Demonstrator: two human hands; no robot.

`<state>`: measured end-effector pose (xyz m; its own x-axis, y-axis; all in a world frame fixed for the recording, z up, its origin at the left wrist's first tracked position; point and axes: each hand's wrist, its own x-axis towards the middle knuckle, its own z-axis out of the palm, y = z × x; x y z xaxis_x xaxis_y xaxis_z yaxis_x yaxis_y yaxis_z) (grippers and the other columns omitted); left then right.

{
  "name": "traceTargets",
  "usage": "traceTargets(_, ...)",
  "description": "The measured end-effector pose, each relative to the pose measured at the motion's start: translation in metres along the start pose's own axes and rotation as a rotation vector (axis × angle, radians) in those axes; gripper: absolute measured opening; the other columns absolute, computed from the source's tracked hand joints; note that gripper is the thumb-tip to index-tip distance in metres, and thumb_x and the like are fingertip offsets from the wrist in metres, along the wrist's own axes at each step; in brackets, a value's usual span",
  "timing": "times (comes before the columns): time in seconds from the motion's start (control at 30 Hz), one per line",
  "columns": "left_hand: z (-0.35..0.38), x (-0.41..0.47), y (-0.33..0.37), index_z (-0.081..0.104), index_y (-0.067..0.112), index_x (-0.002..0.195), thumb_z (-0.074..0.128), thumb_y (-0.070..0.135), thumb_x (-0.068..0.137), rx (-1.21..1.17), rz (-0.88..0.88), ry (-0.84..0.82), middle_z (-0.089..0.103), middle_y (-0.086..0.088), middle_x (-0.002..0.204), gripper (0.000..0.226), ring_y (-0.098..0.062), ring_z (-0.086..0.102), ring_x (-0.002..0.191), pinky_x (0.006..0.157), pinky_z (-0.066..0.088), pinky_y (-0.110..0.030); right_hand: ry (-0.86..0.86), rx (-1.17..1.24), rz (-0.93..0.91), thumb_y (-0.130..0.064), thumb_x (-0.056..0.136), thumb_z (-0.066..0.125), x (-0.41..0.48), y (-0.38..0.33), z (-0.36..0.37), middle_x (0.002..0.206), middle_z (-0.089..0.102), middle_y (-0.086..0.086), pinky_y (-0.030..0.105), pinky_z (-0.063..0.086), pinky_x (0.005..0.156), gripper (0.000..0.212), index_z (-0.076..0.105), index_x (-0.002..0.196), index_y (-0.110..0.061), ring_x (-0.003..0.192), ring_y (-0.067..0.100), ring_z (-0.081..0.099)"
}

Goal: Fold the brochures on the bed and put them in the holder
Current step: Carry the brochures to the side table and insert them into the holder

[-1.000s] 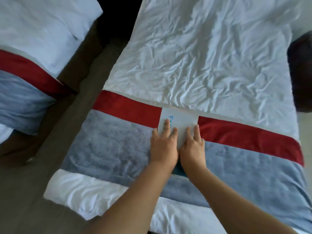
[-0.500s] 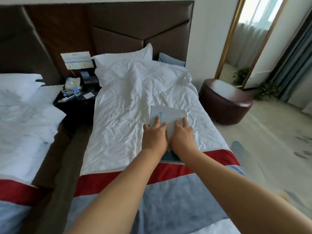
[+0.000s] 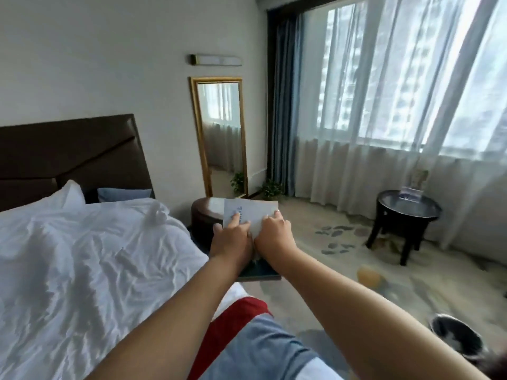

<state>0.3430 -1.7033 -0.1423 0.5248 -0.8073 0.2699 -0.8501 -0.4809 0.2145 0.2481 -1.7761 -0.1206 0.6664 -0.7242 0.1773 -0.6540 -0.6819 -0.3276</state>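
Two bare forearms reach out from the bottom of the frame, crossing the red and grey-blue runner (image 3: 263, 349) at the foot of the bed (image 3: 82, 256). The arms are cut off above the elbow.

The left hand (image 3: 233, 241) and right hand (image 3: 274, 234) meet side by side, both gripping a pale folded brochure (image 3: 253, 212) held in the air just past the bed's right edge. The left hand's fingers (image 3: 236, 219) lie along the top face with the thumb out to the side. The right hand's fingers curl over the paper, and its thumb is hidden.

The hands cover the brochure's lower half. A dark blue edge (image 3: 259, 272) shows beneath the wrists, and whether it belongs to the same sheet cannot be told. Blue lettering on the paper is too blurred to read.

Behind the brochure a brown ottoman (image 3: 205, 215) is partly hidden.

At the lower right a dark round object (image 3: 455, 338) is blurred and cut off.

Farther back a gold-framed mirror (image 3: 222, 133) stands against the wall. A round black side table (image 3: 406, 215) by the sheer curtains (image 3: 356, 165) carries a small clear stand (image 3: 410, 192), too small to make out.
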Motion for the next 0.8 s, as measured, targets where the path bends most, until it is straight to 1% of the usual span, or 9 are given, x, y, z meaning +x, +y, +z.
traceTargets(0.07, 0.006, 0.026, 0.074, 0.054, 0.022, 0.144, 0.042, 0.032, 0.107, 0.005, 0.135, -0.013, 0.030, -0.012, 0.165, 0.040, -0.029, 0.035, 0.147, 0.113, 0.029, -0.044, 0.050, 0.005, 0.128, -0.023, 0.100, 0.049, -0.002, 0.065, -0.034, 0.143, 0.045, 0.021, 0.040, 0.041, 0.103, 0.039, 0.057, 0.133, -0.003, 0.128, 0.039, 0.046)
traceTargets(0.13, 0.016, 0.044, 0.152, 0.057, 0.022, 0.141, 0.038, 0.029, 0.107, -0.037, 0.246, -0.015, 0.032, -0.013, 0.165, 0.040, -0.025, 0.038, 0.147, 0.113, 0.029, -0.040, 0.113, 0.015, 0.252, -0.022, 0.098, 0.051, -0.009, 0.135, -0.068, 0.144, 0.044, 0.022, 0.037, 0.041, 0.101, 0.039, 0.058, 0.131, -0.003, 0.126, 0.038, 0.049)
traceTargets(0.2, 0.029, 0.054, 0.232, 0.060, 0.022, 0.140, 0.038, 0.030, 0.107, -0.093, 0.332, -0.024, 0.033, -0.013, 0.164, 0.040, -0.026, 0.042, 0.143, 0.112, 0.029, -0.037, 0.168, -0.007, 0.358, -0.024, 0.098, 0.052, -0.021, 0.204, -0.103, 0.145, 0.044, 0.020, 0.035, 0.041, 0.101, 0.040, 0.058, 0.131, -0.003, 0.126, 0.037, 0.050)
traceTargets(0.3, 0.047, 0.057, 0.341, 0.058, 0.021, 0.143, 0.037, 0.031, 0.108, -0.189, 0.434, -0.054, 0.033, -0.014, 0.164, 0.041, -0.029, 0.044, 0.140, 0.114, 0.027, -0.037, 0.221, -0.087, 0.466, -0.024, 0.096, 0.052, -0.043, 0.298, -0.154, 0.152, 0.038, 0.021, 0.038, 0.039, 0.106, 0.043, 0.055, 0.135, -0.004, 0.130, 0.038, 0.045)
traceTargets(0.4, 0.063, 0.060, 0.424, 0.054, 0.019, 0.147, 0.038, 0.030, 0.109, -0.266, 0.507, -0.086, 0.031, -0.016, 0.165, 0.043, -0.029, 0.044, 0.142, 0.116, 0.024, -0.038, 0.273, -0.137, 0.548, -0.020, 0.095, 0.050, -0.062, 0.371, -0.192, 0.154, 0.036, 0.023, 0.039, 0.036, 0.109, 0.042, 0.055, 0.133, -0.001, 0.133, 0.039, 0.043)
traceTargets(0.57, 0.089, 0.085, 0.507, 0.053, 0.021, 0.148, 0.038, 0.030, 0.108, -0.287, 0.578, -0.173, 0.029, -0.010, 0.166, 0.044, -0.035, 0.038, 0.144, 0.115, 0.026, -0.040, 0.296, -0.139, 0.667, -0.012, 0.093, 0.048, -0.064, 0.448, -0.221, 0.152, 0.038, 0.026, 0.036, 0.034, 0.107, 0.036, 0.057, 0.127, -0.002, 0.134, 0.035, 0.044)
traceTargets(0.63, 0.100, 0.104, 0.524, 0.054, 0.022, 0.147, 0.038, 0.030, 0.107, -0.295, 0.601, -0.189, 0.030, -0.008, 0.166, 0.043, -0.038, 0.038, 0.143, 0.117, 0.028, -0.042, 0.297, -0.128, 0.701, -0.012, 0.094, 0.048, -0.052, 0.469, -0.224, 0.154, 0.036, 0.026, 0.035, 0.034, 0.109, 0.039, 0.055, 0.130, -0.002, 0.136, 0.036, 0.043)
traceTargets(0.73, 0.121, 0.137, 0.541, 0.056, 0.020, 0.146, 0.041, 0.027, 0.106, -0.275, 0.675, -0.179, 0.033, -0.009, 0.165, 0.043, -0.032, 0.035, 0.147, 0.118, 0.027, -0.042, 0.267, -0.136, 0.749, -0.013, 0.096, 0.046, -0.032, 0.492, -0.222, 0.157, 0.031, 0.027, 0.036, 0.033, 0.111, 0.044, 0.051, 0.137, -0.002, 0.138, 0.037, 0.041)
traceTargets(0.8, 0.136, 0.162, 0.552, 0.058, 0.018, 0.144, 0.043, 0.025, 0.105, -0.282, 0.715, -0.163, 0.037, -0.009, 0.163, 0.042, -0.027, 0.037, 0.147, 0.116, 0.027, -0.038, 0.248, -0.142, 0.780, -0.014, 0.097, 0.045, -0.016, 0.505, -0.219, 0.154, 0.034, 0.026, 0.038, 0.033, 0.111, 0.043, 0.050, 0.138, -0.001, 0.140, 0.037, 0.038)
